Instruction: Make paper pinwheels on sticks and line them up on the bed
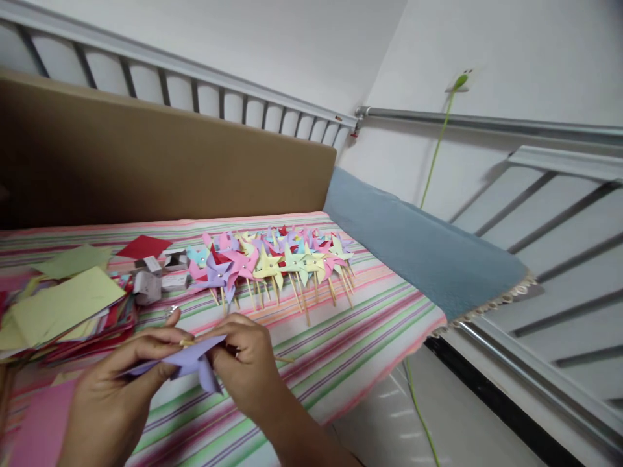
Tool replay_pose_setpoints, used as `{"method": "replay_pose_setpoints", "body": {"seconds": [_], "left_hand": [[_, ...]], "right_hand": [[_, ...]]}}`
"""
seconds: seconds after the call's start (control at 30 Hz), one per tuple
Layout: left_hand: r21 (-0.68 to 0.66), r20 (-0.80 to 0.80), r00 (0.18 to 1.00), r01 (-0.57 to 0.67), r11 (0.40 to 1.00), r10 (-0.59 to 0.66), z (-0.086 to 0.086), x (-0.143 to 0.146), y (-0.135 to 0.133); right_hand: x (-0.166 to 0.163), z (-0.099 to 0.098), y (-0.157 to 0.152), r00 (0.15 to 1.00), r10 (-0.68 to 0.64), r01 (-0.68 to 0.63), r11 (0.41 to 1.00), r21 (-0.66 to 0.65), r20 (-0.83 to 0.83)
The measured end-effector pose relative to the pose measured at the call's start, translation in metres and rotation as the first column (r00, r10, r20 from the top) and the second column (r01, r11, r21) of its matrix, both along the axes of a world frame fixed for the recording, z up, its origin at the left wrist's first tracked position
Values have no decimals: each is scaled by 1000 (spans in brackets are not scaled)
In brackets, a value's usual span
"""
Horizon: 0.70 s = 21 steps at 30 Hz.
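A purple paper pinwheel is held between my two hands above the striped cloth, its blades partly folded. My left hand pinches the left side of it between thumb and fingers. On the other side my right hand is closed on the paper, and its fingertips are partly hidden behind the blades. A thin wooden stick pokes out past my right hand; where it meets the paper is hard to see. Beyond my hands lie several finished pinwheels on sticks, in pink, yellow, purple, blue and red.
Loose coloured paper sheets are piled at the left, near small white boxes. A red paper square lies behind them. A brown board stands along the back edge. Blue cloth covers a surface at the right.
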<state>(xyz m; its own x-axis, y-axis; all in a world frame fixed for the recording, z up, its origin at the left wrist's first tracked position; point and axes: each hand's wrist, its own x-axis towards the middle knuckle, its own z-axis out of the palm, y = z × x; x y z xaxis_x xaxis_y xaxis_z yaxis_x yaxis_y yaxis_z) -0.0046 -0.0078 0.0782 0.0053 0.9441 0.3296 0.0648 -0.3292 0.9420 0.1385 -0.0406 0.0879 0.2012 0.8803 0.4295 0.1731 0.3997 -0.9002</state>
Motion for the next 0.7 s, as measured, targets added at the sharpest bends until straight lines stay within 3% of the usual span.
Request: {"method": "replay_pose_setpoints", "body": {"seconds": [0.2, 0.4, 0.57, 0.7], "left_hand": [[-61, 101, 986, 136, 989, -129, -5, -6, 1], [-128, 197, 974, 135, 983, -108, -6, -9, 6], [-271, 349, 935, 39, 962, 61, -2, -24, 19], [-425, 374, 895, -69, 902, 244, 8, -30, 25]], "right_hand": [[-3, 3, -1, 1000, 24, -24, 998, -53, -2], [1, 8, 0, 993, 96, -85, 983, -162, 62], [20, 1, 2, 965, 217, -159, 931, -329, 148], [33, -9, 4, 940, 183, -55, 914, -402, 289]]}}
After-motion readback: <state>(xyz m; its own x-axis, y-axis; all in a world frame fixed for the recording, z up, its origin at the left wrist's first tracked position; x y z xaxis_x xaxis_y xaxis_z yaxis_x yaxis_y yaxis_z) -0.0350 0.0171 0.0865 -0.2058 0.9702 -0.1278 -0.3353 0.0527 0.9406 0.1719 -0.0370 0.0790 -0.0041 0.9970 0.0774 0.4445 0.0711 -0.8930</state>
